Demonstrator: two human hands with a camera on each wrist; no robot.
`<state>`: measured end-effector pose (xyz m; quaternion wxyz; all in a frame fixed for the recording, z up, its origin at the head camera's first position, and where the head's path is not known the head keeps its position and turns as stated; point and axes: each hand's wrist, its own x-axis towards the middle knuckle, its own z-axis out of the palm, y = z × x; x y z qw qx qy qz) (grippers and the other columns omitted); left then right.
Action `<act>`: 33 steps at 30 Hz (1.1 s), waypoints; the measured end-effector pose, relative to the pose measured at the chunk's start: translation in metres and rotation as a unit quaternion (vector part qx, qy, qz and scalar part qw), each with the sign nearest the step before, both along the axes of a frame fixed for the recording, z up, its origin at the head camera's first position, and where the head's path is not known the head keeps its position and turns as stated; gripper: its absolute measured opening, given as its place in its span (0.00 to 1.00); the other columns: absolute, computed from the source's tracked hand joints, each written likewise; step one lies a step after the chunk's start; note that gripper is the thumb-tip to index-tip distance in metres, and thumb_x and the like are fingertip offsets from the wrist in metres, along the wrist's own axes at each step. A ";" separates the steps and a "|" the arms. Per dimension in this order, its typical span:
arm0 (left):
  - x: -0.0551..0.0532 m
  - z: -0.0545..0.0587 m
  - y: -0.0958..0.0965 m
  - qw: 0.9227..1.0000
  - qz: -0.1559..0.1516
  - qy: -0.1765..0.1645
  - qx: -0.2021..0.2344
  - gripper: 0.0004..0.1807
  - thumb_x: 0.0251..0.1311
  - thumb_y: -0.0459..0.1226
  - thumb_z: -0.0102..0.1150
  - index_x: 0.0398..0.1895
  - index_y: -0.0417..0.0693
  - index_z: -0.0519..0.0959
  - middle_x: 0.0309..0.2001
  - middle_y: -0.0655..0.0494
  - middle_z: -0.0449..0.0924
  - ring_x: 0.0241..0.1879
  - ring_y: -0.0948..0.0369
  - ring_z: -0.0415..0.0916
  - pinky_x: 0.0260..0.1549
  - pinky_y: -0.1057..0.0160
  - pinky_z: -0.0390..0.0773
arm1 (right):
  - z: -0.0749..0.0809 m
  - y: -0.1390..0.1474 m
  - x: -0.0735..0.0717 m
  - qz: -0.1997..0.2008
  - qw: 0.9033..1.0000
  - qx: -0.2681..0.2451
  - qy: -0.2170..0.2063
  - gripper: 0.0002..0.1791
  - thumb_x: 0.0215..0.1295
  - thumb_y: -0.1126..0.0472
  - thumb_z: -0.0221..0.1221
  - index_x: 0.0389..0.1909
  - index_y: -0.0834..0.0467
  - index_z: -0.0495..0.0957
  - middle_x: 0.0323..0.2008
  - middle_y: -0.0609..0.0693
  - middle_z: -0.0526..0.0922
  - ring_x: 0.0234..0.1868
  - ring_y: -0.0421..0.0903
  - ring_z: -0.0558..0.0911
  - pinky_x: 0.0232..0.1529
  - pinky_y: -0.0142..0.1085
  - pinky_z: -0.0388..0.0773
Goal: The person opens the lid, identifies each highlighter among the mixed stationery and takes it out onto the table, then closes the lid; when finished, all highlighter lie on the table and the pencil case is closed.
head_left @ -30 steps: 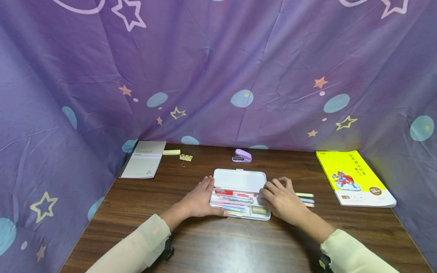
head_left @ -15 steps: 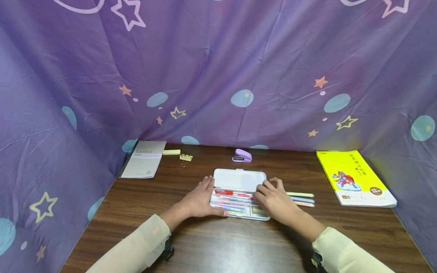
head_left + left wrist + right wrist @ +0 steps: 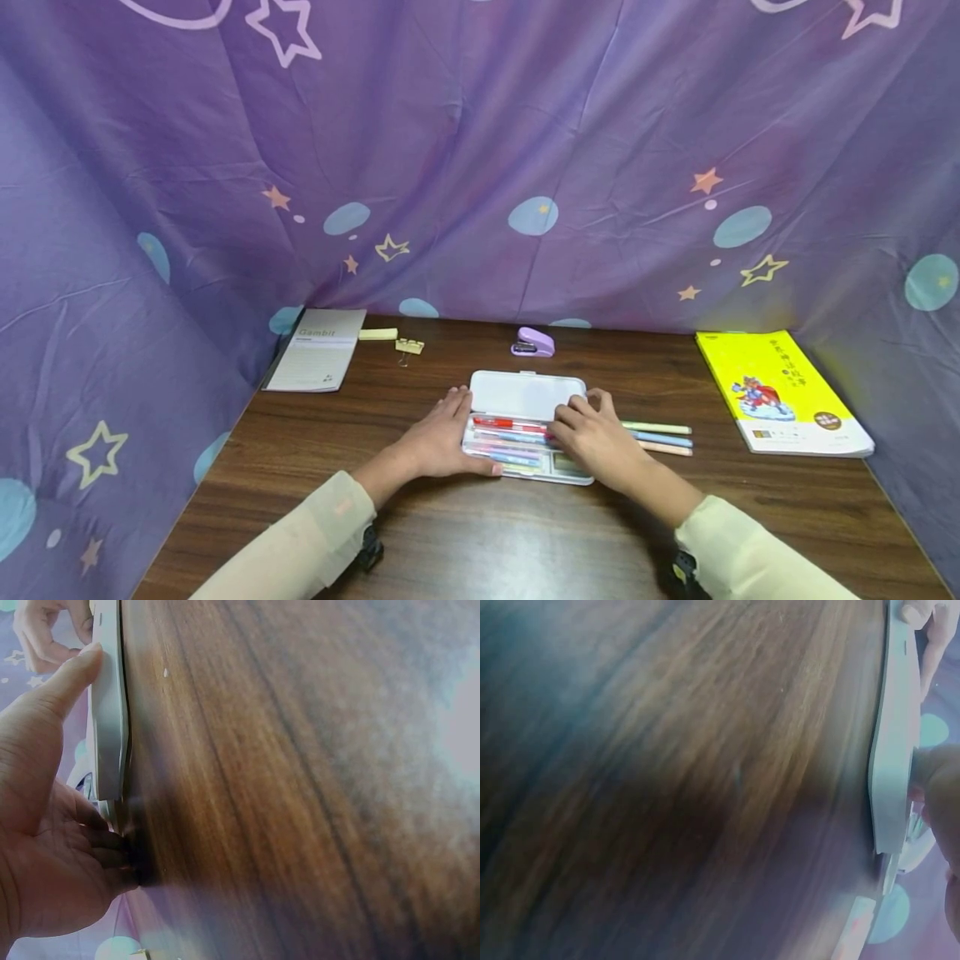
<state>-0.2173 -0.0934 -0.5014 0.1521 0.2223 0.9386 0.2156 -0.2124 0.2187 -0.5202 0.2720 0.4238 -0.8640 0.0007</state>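
An unlatched white pencil case (image 3: 527, 396) lies in the middle of the table, its lid laid back. Inside are a red pen (image 3: 498, 423), several pale pens (image 3: 510, 457) and a dull-coloured block (image 3: 561, 462). My left hand (image 3: 442, 437) holds the case's left end, thumb along the front edge and fingers at the side; the left wrist view shows the thumb (image 3: 79, 671) against the rim. My right hand (image 3: 592, 433) reaches over the case's right part with bent fingers. Its fingertips are hidden among the pens, so what they pinch cannot be told.
Yellow, blue and orange pens (image 3: 667, 439) lie right of the case. Behind stands a purple stapler (image 3: 534, 342). At the back left are a notebook (image 3: 318, 350), a yellow bar (image 3: 378, 334) and a binder clip (image 3: 409, 346). A yellow book (image 3: 780, 392) lies far right.
My right hand has moved left over the pencil case, covering more of the red pen and exposing more of the pens on the table. My left hand has stayed put.
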 end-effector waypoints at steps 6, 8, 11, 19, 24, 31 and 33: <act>0.000 0.000 0.000 1.000 -0.002 0.000 0.001 0.78 0.55 0.74 0.73 0.90 0.31 0.44 0.91 0.33 0.41 0.91 0.41 0.39 0.90 0.46 0.49 | -0.002 -0.007 -0.004 0.009 1.000 -0.008 0.012 0.10 0.68 0.52 0.74 0.35 0.52 0.85 0.35 0.45 0.81 0.41 0.50 0.78 0.55 0.66 0.79; 0.000 0.000 0.000 1.000 -0.003 0.000 0.001 0.79 0.55 0.74 0.72 0.90 0.31 0.44 0.91 0.33 0.41 0.91 0.41 0.39 0.90 0.46 0.49 | -0.002 -0.009 -0.004 0.011 1.000 -0.008 0.016 0.09 0.68 0.52 0.74 0.35 0.52 0.85 0.34 0.45 0.81 0.41 0.49 0.78 0.56 0.66 0.79; -0.001 0.000 -0.001 1.000 -0.004 0.000 0.000 0.79 0.55 0.75 0.72 0.90 0.31 0.44 0.91 0.33 0.41 0.91 0.41 0.39 0.90 0.46 0.49 | -0.002 -0.010 -0.004 0.008 1.000 -0.007 0.015 0.09 0.68 0.52 0.74 0.35 0.51 0.85 0.34 0.45 0.80 0.40 0.49 0.78 0.56 0.66 0.79; -0.001 0.000 -0.001 1.000 -0.004 0.001 -0.001 0.79 0.55 0.75 0.72 0.90 0.31 0.43 0.91 0.33 0.41 0.91 0.41 0.39 0.90 0.46 0.49 | -0.004 -0.010 -0.005 -0.001 1.000 -0.016 0.010 0.10 0.68 0.52 0.74 0.34 0.52 0.86 0.35 0.45 0.82 0.41 0.50 0.79 0.57 0.67 0.80; 0.000 0.000 0.000 1.000 -0.002 0.001 0.000 0.79 0.55 0.74 0.73 0.90 0.32 0.43 0.90 0.33 0.41 0.91 0.40 0.39 0.90 0.46 0.49 | -0.005 -0.009 -0.007 -0.001 1.000 -0.025 0.018 0.11 0.68 0.49 0.73 0.34 0.51 0.86 0.35 0.45 0.82 0.42 0.50 0.79 0.56 0.67 0.81; 0.000 0.001 0.000 1.000 -0.003 0.002 0.001 0.79 0.55 0.74 0.73 0.90 0.32 0.43 0.90 0.32 0.41 0.91 0.40 0.39 0.90 0.45 0.49 | -0.004 -0.007 -0.006 0.005 0.999 -0.030 0.023 0.11 0.66 0.48 0.74 0.35 0.51 0.86 0.35 0.45 0.83 0.41 0.50 0.80 0.55 0.67 0.81; 0.000 0.001 0.000 1.000 -0.004 0.002 0.000 0.79 0.55 0.74 0.73 0.90 0.31 0.43 0.90 0.32 0.41 0.91 0.40 0.39 0.90 0.46 0.49 | -0.003 -0.007 -0.005 0.007 0.999 -0.032 0.021 0.11 0.67 0.49 0.74 0.36 0.51 0.87 0.35 0.45 0.83 0.41 0.50 0.80 0.55 0.67 0.81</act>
